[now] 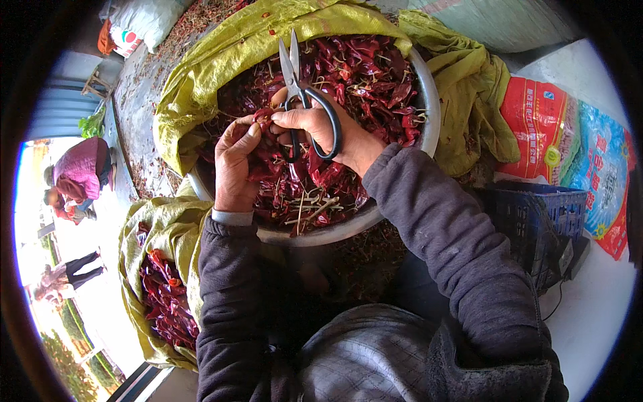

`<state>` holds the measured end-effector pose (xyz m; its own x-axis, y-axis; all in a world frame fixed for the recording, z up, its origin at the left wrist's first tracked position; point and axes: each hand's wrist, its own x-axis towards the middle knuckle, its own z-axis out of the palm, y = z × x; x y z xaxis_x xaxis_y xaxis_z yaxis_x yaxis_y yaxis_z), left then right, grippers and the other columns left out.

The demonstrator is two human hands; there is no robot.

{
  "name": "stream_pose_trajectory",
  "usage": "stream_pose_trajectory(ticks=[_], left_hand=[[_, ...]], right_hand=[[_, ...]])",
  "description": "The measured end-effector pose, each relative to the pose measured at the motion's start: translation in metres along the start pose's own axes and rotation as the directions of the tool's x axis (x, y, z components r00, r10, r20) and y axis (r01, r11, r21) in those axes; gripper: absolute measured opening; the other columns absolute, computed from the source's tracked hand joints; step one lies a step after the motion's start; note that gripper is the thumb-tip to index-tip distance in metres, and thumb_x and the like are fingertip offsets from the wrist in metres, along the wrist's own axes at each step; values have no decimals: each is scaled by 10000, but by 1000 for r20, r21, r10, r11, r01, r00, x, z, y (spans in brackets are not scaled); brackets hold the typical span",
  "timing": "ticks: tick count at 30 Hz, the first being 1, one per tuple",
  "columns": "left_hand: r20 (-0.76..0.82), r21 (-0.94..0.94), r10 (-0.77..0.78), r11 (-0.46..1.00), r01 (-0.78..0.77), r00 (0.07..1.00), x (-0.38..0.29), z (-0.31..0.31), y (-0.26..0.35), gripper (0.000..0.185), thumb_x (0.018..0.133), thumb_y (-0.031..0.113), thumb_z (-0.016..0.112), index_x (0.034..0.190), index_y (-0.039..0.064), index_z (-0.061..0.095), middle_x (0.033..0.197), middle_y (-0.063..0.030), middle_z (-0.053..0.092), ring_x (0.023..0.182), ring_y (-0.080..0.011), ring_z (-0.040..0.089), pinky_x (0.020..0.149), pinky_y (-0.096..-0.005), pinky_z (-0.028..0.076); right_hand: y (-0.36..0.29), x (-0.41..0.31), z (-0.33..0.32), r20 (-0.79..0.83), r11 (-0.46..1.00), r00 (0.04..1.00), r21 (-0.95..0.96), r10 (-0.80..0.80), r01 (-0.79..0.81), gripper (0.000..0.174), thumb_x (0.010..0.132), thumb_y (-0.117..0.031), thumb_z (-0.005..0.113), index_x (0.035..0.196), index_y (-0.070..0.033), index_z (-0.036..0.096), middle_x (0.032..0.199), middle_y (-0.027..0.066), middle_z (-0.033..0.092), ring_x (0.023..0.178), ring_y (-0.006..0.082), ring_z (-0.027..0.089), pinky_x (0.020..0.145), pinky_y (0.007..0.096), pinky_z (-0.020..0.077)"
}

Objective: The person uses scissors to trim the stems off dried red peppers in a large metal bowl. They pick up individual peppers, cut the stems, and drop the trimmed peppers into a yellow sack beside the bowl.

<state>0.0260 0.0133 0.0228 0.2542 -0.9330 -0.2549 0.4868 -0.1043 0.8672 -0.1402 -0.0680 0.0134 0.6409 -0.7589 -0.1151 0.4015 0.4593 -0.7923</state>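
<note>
Both of my hands are above a wide metal basin [430, 100] heaped with dried red chili peppers [369, 65]. My left hand [236, 166] pinches one dried chili [263, 116] between thumb and fingertips. In my right hand [326, 125] is a pair of scissors [291, 68] with black handles, its blades slightly apart and pointing away from me. The thumb of that hand also touches the pinched chili. Part of the chili is hidden behind my fingers. Cut stems [314, 208] lie on the peppers at the near side of the basin.
A yellow woven sack [191, 100] drapes over the far and left rim. Another sack [131, 281] at left holds more chilies. On the right are a blue plastic crate [560, 201] and printed bags [532, 125]. Two people [78, 171] are close together outside; another person [65, 279] stands farther off.
</note>
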Motion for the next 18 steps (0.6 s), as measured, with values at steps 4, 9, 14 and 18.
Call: stream_pose_trajectory(ticks=[4,9,14,18], left_hand=[[4,-37,-35,999,35,999,2,2,-4,158,990,18,602,1146,33,626,1004,-102,723,854,-185,705,774,-313,582],[-19,230,56,972,-50,998,3,7,-6,201,1009,81,587,1204,34,598,1013,-105,711,853,-209,699,784,-341,575],[-45,325,121,940,-100,992,-3,16,-6,239,1014,136,640,1208,-3,667,1063,-55,715,936,-121,655,844,-273,528],[33,279,83,956,-89,996,-5,16,-11,265,986,95,683,1221,-22,654,1070,-41,712,957,-94,641,851,-242,525]], right_hand=[[3,1,-5,4,996,1000,-89,7,-6,263,864,-54,682,1095,-8,566,885,112,670,751,206,680,679,332,562],[11,3,-7,-32,997,998,-52,-54,52,295,829,-81,714,1075,-13,568,846,90,659,731,190,673,665,316,546],[10,4,-1,-137,957,977,-263,-162,122,319,838,-119,711,1115,-6,600,846,59,669,724,149,662,677,301,546],[8,5,3,-177,882,943,-434,-282,183,279,860,-101,711,1095,-8,594,846,41,649,704,134,641,665,291,540]])
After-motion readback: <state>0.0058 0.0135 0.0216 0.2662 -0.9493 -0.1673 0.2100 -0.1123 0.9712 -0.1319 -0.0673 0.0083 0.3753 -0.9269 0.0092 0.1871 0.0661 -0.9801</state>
